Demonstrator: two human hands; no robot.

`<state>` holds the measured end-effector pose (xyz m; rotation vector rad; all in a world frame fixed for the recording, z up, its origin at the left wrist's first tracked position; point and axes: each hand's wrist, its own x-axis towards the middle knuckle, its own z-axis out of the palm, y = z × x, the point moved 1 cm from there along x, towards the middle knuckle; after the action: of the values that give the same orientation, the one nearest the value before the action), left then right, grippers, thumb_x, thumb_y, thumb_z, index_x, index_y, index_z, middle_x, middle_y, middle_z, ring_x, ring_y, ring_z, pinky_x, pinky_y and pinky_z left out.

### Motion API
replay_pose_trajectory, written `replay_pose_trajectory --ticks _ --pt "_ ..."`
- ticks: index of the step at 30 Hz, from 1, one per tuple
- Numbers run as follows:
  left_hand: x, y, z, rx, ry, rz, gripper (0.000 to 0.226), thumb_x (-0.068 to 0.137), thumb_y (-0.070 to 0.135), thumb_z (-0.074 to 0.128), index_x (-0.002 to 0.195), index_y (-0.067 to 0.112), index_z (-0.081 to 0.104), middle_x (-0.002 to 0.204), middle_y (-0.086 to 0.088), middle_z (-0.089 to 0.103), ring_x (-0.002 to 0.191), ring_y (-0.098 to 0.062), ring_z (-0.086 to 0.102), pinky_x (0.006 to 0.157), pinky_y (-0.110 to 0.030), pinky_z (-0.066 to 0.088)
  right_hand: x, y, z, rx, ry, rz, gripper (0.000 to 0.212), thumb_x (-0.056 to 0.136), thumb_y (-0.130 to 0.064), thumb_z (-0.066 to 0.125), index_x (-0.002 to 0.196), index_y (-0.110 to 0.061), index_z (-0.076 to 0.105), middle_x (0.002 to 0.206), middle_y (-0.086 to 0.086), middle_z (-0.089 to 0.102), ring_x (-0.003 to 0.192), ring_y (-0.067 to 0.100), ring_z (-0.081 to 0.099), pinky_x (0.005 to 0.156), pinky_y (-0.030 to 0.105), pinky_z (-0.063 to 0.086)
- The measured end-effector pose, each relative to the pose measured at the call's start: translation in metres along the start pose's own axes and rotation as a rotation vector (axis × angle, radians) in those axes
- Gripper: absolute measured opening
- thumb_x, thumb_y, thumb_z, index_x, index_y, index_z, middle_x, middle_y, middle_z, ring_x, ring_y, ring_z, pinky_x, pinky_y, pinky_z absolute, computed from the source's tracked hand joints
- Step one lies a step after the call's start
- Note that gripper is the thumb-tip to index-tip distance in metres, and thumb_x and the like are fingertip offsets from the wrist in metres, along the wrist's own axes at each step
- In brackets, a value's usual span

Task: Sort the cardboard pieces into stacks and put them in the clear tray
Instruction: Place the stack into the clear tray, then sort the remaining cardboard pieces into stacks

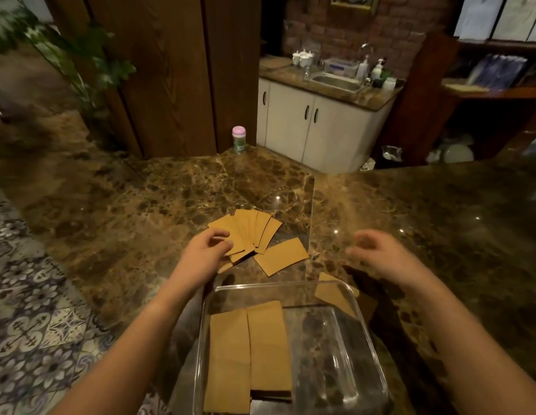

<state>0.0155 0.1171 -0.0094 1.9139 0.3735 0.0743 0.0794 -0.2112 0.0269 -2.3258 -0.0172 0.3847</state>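
Marbled worktop (141, 205): left hand (205, 250) fingers curl onto the fanned cardboard pieces (248, 232); right hand (377, 253) hovers open, empty. Next, square them and lift toward the clear tray (365, 333).

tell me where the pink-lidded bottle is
In the head view, the pink-lidded bottle stands at the marble counter's far edge, left of the white cabinet, beyond the fanned cardboard pieces.

Marble counter (126, 205) bears fanned cardboard pieces (248, 232); clear tray (365, 339); seemingly a pink-capped jar (238, 139).
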Motion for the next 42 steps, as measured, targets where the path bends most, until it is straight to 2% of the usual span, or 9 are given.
replay_pose_trajectory --ticks 4,8,11,16,21,26,30,35,42 --pt "0.06 -0.013 0.014 0.358 0.134 -0.111 0.053 0.087 0.04 0.066 0.135 0.02 0.054 0.136 -0.016 0.055 0.121 -0.032 0.05 0.103 -0.046 0.04 0.017 0.013 0.026 -0.369 -0.278 0.044 0.061 0.076 -0.044 0.083 0.129 -0.026 0.059 0.131 0.002 0.064 0.108 0.016 0.06 0.094 0.032 0.05" --pt "0.089 -0.025 0.025 0.562 0.134 -0.373 0.105 0.069 0.072 0.068 0.148 0.017 0.028 0.15 -0.022 0.035 0.137 -0.042 0.027 0.108 -0.057 0.026 0.035 0.021 0.043 -0.713 -0.254 0.092 0.089 0.066 -0.063 0.077 0.139 -0.024 0.044 0.143 0.009 0.042 0.131 0.032 0.041 0.104 0.044 0.043" --pt "0.1 -0.027 0.036 0.656 0.172 -0.399 0.114 0.06 0.074 0.073 0.145 0.013 0.028 0.148 -0.021 0.038 0.136 -0.041 0.029 0.107 -0.057 0.026 0.05 0.021 0.051 -0.783 -0.267 0.056 0.054 0.072 -0.053 0.076 0.116 -0.027 0.057 0.131 0.006 0.047 0.124 0.029 0.042 0.095 0.041 0.044" --pt "0.107 -0.025 0.045 0.526 0.126 -0.365 0.099 0.055 0.058 0.087 0.132 0.016 0.041 0.134 -0.013 0.057 0.128 -0.038 0.044 0.103 -0.052 0.032 0.069 0.017 0.05 -0.506 -0.304 0.03 0.049 0.072 -0.035 0.087 0.086 -0.029 0.041 0.091 -0.005 0.057 0.078 0.01 0.052 0.058 0.028 0.037" --pt "0.1 -0.022 0.053 0.121 0.003 -0.289 0.105 0.062 0.017 0.092 0.146 0.021 0.029 0.134 -0.009 0.057 0.121 -0.032 0.053 0.104 -0.051 0.044 0.082 -0.001 0.058 -0.126 -0.333 -0.024 0.046 0.084 -0.025 0.08 0.113 -0.03 0.044 0.107 0.002 0.064 0.097 0.019 0.062 0.086 0.041 0.052" --pt "0.091 -0.002 0.047 -0.008 0.125 -0.177 0.083 0.072 0.001 0.08 0.142 0.017 0.039 0.124 -0.003 0.06 0.113 -0.024 0.056 0.1 -0.047 0.048 0.08 -0.029 0.06 0.313 -0.248 0.01 0.01 0.094 -0.025 0.068 0.104 -0.023 0.068 0.097 0.002 0.077 0.087 0.021 0.073 0.076 0.039 0.056" --pt "0.072 0.024 0.035 -0.288 0.09 -0.182 0.038 0.078 0.006 0.076 0.114 0.011 0.066 0.1 -0.009 0.075 0.093 -0.026 0.071 0.084 -0.046 0.058 0.067 -0.057 0.062 0.741 -0.271 0.09 0.016 0.095 -0.015 0.064 0.109 -0.013 0.071 0.095 0.007 0.08 0.088 0.023 0.075 0.069 0.038 0.057" --pt "0.041 0.057 0.032 -0.782 -0.072 -0.213 0.031 0.083 0.005 0.069 0.113 0.008 0.066 0.099 -0.012 0.077 0.09 -0.026 0.074 0.065 -0.036 0.059 0.048 -0.086 0.059 0.773 -0.175 -0.04 0.011 0.096 -0.028 0.063 0.103 -0.026 0.072 0.087 -0.003 0.079 0.082 0.018 0.075 0.068 0.04 0.061" --pt "0.018 0.083 0.032 -1.036 -0.07 -0.207 0.022 0.094 0.009 0.053 0.111 0.006 0.067 0.098 -0.011 0.077 0.092 -0.025 0.072 0.081 -0.042 0.057 0.026 -0.102 0.054 0.845 -0.077 -0.154 0.014 0.098 -0.026 0.063 0.111 -0.023 0.066 0.091 -0.003 0.079 0.082 0.018 0.076 0.066 0.041 0.063"
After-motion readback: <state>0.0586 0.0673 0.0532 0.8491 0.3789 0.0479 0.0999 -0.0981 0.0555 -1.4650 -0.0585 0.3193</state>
